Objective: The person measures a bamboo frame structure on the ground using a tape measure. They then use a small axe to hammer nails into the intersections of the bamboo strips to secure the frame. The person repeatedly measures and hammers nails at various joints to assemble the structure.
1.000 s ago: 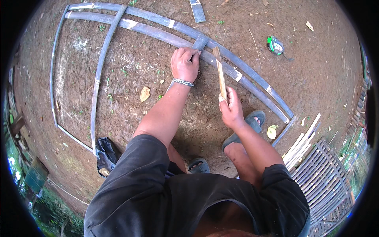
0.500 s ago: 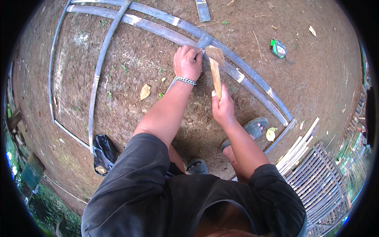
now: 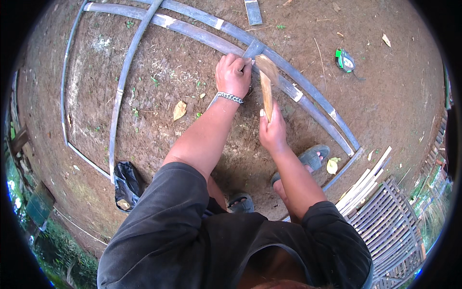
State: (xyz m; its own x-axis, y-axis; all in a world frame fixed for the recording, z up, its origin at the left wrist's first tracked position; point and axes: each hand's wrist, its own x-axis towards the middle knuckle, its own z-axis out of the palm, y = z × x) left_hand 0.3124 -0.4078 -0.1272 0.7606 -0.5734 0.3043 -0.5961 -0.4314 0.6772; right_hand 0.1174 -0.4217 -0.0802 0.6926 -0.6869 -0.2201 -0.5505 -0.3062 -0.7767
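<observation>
My left hand point(image 3: 233, 74), with a chain bracelet at the wrist, is closed over a short bamboo cross strip point(image 3: 254, 48). Its fingertips are pinched near where the strip meets the long bamboo slats point(image 3: 197, 34), and whatever they hold is hidden. A wooden mallet point(image 3: 266, 91) is gripped by its handle in my right hand point(image 3: 273, 130). The mallet's head is just right of my left fingertips, over the nearer long slat. Whether it touches the slat I cannot tell.
The slats form a large frame on bare soil, with another cross slat point(image 3: 126, 72) at left. A green and black tape measure point(image 3: 344, 60) lies at right. A black plastic bag point(image 3: 126, 183) sits at lower left. Pale strips point(image 3: 363, 185) and a slatted bamboo panel point(image 3: 387, 226) lie at lower right.
The view has shifted slightly, so the ground things sit a little further right. Both hands keep their grips, and the mallet's head has tilted a little beside my left fingertips.
</observation>
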